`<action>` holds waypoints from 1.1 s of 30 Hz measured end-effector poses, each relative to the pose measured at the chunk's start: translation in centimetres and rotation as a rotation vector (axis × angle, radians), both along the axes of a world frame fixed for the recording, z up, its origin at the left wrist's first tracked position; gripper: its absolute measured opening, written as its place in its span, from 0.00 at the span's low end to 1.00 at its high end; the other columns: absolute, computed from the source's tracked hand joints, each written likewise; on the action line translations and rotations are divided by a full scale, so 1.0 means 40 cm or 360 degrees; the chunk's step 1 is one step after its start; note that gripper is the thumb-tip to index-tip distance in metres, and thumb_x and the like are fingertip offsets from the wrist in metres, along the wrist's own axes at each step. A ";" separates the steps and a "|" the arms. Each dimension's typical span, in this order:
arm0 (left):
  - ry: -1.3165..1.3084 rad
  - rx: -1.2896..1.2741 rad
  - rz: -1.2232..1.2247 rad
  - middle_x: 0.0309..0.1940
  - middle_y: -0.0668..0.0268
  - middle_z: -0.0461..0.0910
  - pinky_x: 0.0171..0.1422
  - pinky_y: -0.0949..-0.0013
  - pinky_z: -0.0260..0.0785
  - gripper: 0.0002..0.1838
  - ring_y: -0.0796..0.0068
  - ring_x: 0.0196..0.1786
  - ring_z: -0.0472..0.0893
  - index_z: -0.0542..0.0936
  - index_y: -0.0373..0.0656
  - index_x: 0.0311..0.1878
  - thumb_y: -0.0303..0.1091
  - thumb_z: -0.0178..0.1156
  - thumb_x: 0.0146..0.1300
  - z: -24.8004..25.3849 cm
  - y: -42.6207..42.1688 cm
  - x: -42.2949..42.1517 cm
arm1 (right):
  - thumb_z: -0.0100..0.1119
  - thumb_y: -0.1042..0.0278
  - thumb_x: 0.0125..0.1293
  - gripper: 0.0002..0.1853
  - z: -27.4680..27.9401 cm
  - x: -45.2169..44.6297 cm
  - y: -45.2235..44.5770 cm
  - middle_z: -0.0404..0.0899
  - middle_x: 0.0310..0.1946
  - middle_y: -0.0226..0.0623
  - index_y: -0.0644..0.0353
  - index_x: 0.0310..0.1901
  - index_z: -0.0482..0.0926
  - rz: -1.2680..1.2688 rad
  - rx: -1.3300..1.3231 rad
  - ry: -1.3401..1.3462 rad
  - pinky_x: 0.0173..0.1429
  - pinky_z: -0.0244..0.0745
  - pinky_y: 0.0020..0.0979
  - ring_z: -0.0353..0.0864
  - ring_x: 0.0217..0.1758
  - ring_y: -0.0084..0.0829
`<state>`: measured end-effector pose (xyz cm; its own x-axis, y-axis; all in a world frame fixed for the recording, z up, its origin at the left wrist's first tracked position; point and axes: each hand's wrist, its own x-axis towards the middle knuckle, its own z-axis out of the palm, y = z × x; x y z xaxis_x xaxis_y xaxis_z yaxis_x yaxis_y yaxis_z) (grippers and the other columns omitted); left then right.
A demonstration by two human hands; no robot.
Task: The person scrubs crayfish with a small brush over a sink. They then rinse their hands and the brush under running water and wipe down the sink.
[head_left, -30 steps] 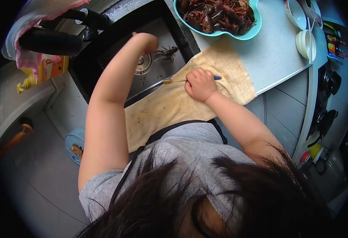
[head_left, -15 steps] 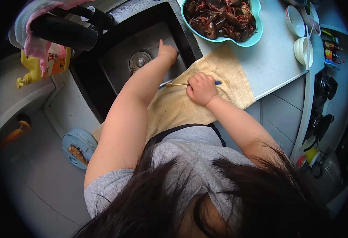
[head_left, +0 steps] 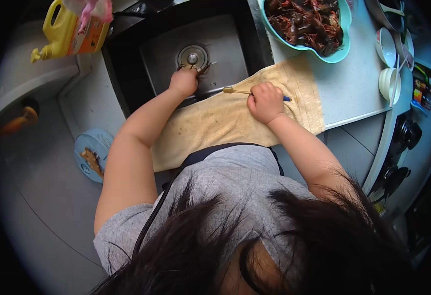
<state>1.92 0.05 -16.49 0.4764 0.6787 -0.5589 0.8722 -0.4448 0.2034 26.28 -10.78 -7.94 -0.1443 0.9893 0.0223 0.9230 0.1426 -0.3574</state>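
Observation:
My left hand [head_left: 184, 81] reaches down into the dark sink [head_left: 151, 44], closed at the drain strainer [head_left: 192, 56]. Thin dark legs of a crayfish [head_left: 203, 70] stick out past its fingertips; most of the body is hidden under the hand. My right hand [head_left: 266, 102] rests on a yellow towel [head_left: 201, 130] at the sink's front edge. It is wrapped round a toothbrush [head_left: 230, 90], whose golden head points left toward the sink and whose blue end shows on the right. A turquoise basin [head_left: 336, 56] heaped with dark red crayfish [head_left: 309, 24] stands on the counter behind my right hand.
A yellow pump bottle [head_left: 70, 34] stands left of the sink, with a pink cloth [head_left: 90, 12] at its top. White bowls [head_left: 386, 46] and a chopstick [head_left: 396, 81] lie at the counter's right. A blue basket [head_left: 90, 157] is low at the left.
My left hand has moved from pointing over the sink's right part down to the drain, and it has closed on the crayfish there. My right hand keeps hold of the toothbrush. The view has shifted.

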 end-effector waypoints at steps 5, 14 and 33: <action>0.0325 -0.0588 0.0782 0.47 0.54 0.75 0.54 0.65 0.65 0.24 0.61 0.52 0.74 0.78 0.39 0.44 0.50 0.54 0.54 -0.059 -0.028 -0.027 | 0.55 0.66 0.44 0.05 -0.003 -0.002 0.000 0.71 0.25 0.29 0.53 0.24 0.71 0.0034 0.0004 -0.0004 0.37 0.61 0.36 0.71 0.35 0.32; 0.0186 -0.0458 0.1195 0.48 0.53 0.74 0.54 0.64 0.66 0.29 0.60 0.52 0.74 0.73 0.36 0.48 0.54 0.51 0.56 -0.094 0.003 0.092 | 0.55 0.65 0.45 0.05 0.002 -0.005 0.005 0.70 0.25 0.28 0.52 0.23 0.70 0.0015 0.0012 -0.0026 0.37 0.61 0.34 0.70 0.35 0.31; -0.1432 -0.1193 0.2004 0.32 0.60 0.75 0.33 0.69 0.67 0.11 0.71 0.29 0.74 0.71 0.39 0.37 0.36 0.46 0.58 0.044 0.035 0.130 | 0.55 0.64 0.46 0.05 0.000 -0.004 0.001 0.71 0.25 0.28 0.52 0.23 0.71 0.0025 0.0027 -0.0026 0.38 0.61 0.34 0.70 0.35 0.31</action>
<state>7.11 1.45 -14.74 0.2137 0.5876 -0.7804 0.0868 0.7843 0.6143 26.12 -10.75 -7.95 -0.1603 0.9864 0.0366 0.9262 0.1631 -0.3399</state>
